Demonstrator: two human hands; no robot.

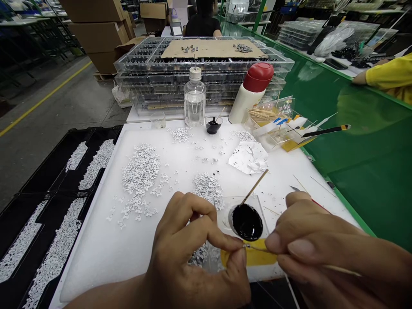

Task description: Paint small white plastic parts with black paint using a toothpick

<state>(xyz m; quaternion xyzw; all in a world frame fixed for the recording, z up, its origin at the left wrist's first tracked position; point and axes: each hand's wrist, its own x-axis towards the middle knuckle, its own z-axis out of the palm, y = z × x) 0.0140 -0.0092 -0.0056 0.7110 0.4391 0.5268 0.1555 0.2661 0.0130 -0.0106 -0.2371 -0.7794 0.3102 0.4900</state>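
The left hand (196, 244) is pinching a tiny pale piece (246, 245) between the tips of thumb and index finger, which are closing almost fully on it; its shape is staying too small to tell. The right hand (325, 240) is gripping a thin, pale wooden stick (259, 249) between thumb and fingertips, closed tightly around the shaft, and the stick's far end is meeting the piece or pointing just beside it. Both are hovering above a flat yellow strip (262, 258), on the near side of a small round cup of glossy black liquid (247, 222), in which a second, brown wooden stick (255, 186) is leaning. For fine work like this, bracing the hands against each other or the white board (96, 257) is probably helping more than squeezing harder, since a heavy pinch is risking a slip. Holding the stick close to its tip is likely giving better control, and touching lightly is suiting so small a surface. Fingertips covering the edges are probably hiding the contact, so a shallow hold is serving best.
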